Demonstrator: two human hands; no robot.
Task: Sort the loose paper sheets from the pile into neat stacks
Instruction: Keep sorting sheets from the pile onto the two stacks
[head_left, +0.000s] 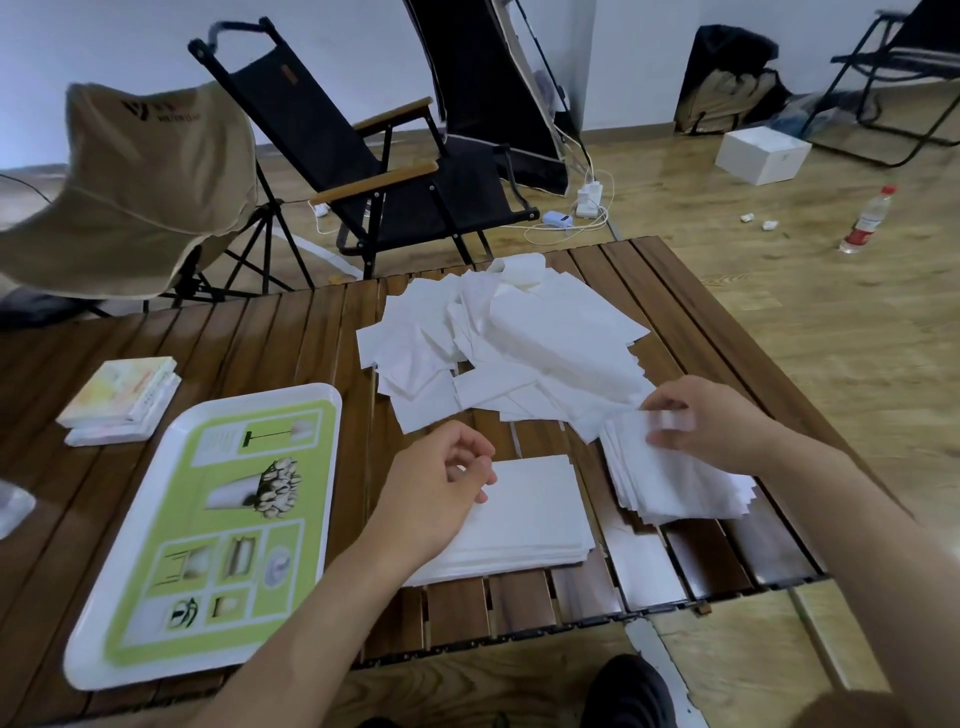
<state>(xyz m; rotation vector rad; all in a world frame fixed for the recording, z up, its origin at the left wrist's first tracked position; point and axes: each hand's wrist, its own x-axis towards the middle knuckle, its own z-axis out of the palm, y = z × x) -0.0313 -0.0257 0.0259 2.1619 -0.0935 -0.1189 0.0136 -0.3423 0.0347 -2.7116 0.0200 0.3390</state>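
Note:
A loose pile of white paper sheets (498, 343) spreads over the far middle of the slatted wooden table (291, 332). A neat stack of larger sheets (530, 514) lies near the front edge, and my left hand (436, 488) rests over its left part with fingers loosely curled, holding nothing. To the right sits a rougher stack of smaller sheets (675, 483). My right hand (696, 421) pinches a small white sheet (670, 421) just above that stack's far end.
A green and white tray (218, 525) lies at the front left, with a small pile of booklets (122, 400) behind it. Folding chairs (374, 156) stand beyond the table. A white box (761, 153) and a bottle (867, 218) are on the floor at the right.

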